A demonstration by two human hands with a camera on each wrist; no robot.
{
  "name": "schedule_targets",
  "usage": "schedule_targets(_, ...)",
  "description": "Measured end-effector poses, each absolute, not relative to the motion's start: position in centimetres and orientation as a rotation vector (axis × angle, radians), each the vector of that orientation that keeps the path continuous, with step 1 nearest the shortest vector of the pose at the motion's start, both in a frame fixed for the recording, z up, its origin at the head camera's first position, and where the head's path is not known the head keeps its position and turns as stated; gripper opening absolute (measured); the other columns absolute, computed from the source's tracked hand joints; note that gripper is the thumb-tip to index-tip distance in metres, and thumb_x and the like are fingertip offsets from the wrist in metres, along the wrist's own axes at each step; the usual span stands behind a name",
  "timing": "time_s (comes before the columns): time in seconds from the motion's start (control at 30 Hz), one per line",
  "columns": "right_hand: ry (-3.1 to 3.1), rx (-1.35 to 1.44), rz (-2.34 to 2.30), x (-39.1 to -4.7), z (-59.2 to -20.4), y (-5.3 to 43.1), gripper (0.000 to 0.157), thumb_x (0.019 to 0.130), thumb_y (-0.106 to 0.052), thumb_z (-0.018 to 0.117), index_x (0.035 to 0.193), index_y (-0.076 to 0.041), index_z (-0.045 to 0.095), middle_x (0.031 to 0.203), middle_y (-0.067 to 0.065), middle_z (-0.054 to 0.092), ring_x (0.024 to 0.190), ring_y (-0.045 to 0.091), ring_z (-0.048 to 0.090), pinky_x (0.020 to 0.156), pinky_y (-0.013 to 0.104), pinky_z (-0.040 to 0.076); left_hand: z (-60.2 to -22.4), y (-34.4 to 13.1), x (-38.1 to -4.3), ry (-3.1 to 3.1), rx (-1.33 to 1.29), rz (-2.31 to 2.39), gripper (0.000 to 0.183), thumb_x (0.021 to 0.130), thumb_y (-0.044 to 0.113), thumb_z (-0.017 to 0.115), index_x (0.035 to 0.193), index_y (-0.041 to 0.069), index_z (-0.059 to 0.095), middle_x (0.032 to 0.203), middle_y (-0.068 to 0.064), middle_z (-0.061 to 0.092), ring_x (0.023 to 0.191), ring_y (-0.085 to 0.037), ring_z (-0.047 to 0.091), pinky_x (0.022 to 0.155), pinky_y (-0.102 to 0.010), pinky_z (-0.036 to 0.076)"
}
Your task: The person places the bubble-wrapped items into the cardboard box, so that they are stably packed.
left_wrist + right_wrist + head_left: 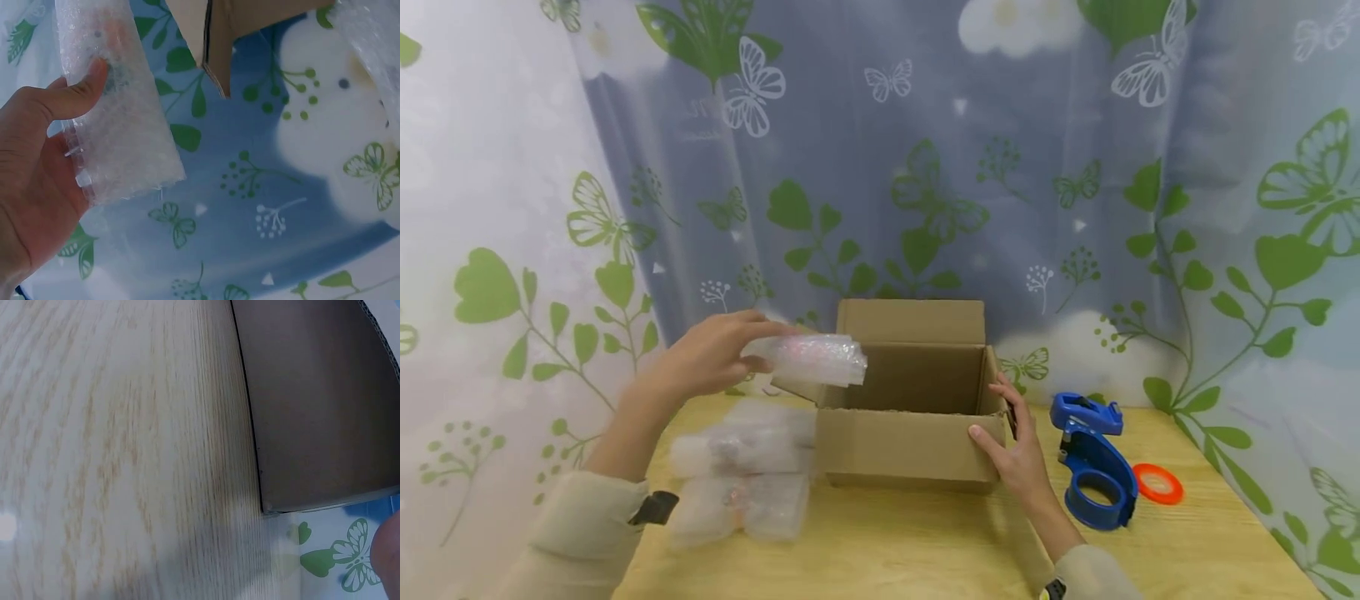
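Observation:
My left hand (715, 354) grips a bubble-wrapped package (820, 360) in the air at the left of an open cardboard box (910, 450). In the left wrist view the thumb lies across the wrap (131, 144), and something reddish shows dimly through the plastic. With the thumb on its front and the fingers at its right side, my right hand (1018, 450) holds the box by its right front corner. The box's back flap (910, 321) stands up. In the right wrist view the box's cardboard side (325, 406) fills the right, with a fingertip (387, 556) at the edge.
More bubble-wrapped packages (737, 500) are piled on the wooden table (880, 550) left of the box. To its right lie a small blue tape dispenser (1086, 412), a larger blue tape dispenser (1101, 508) and an orange-red ring (1172, 496). A patterned curtain (850, 167) hangs behind.

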State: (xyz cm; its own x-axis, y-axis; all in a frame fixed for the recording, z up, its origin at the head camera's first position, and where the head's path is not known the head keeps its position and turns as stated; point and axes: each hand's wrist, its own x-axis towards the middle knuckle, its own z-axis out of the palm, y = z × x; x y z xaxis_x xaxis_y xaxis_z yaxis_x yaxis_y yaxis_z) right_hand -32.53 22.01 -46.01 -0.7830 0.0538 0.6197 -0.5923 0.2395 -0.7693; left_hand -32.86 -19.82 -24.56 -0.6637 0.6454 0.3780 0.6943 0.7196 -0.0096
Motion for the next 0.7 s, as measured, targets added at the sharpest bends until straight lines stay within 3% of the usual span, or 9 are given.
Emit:
schedule_targets(0.3,-1.988,0.461,1.596,-32.6,-46.3,22.2,0.058,0.096,-0.006,0.072,0.148,-0.01,0.046,0.17,-0.001,0.027,0.159,0.027,0.015,0.123,0.067,0.012,-25.8,-14.1,-34.7,-2.511,-1.04,-0.323,0.056,0.088,0.013,0.082,0.141,0.018,0.066,0.116,-0.009,0.07,0.102,-0.029,0.068,0.087,-0.048,0.056)
schedule_targets(0.47,-1.975,0.455,1.606,-32.7,-46.4,22.2,0.059,0.096,-0.005,0.072,0.147,-0.006,0.044,0.17,0.0,0.027,0.159,0.025,0.015,0.124,0.065,0.012,-27.4,-11.0,-35.7,-2.555,-1.052,-0.381,0.058,0.089,0.008,0.078,0.144,0.021,0.064,0.126,-0.008,0.07,0.105,-0.027,0.067,0.079,-0.04,0.055)
schedule_targets(0.63,-1.953,0.472,1.613,-32.9,-46.5,22.0,0.058,0.095,-0.003,0.072,0.146,-0.007,0.045,0.17,0.005,0.027,0.159,0.023,0.016,0.125,0.061,0.012,-29.2,-8.6,-36.2,-2.619,-1.098,-0.424,0.065,0.087,-0.006,0.071,0.145,0.022,0.063,0.136,-0.008,0.066,0.095,-0.02,0.065,0.06,-0.027,0.047)
schedule_targets(0.7,-1.943,0.48,1.616,-32.8,-46.4,21.8,0.059,0.095,-0.002,0.072,0.146,-0.006,0.045,0.17,0.007,0.026,0.159,0.025,0.016,0.125,0.061,0.012,-30.1,-8.0,-36.5,-2.639,-1.113,-0.442,0.067,0.085,-0.01,0.068,0.145,0.022,0.064,0.134,-0.008,0.067,0.093,-0.017,0.062,0.059,-0.025,0.045)
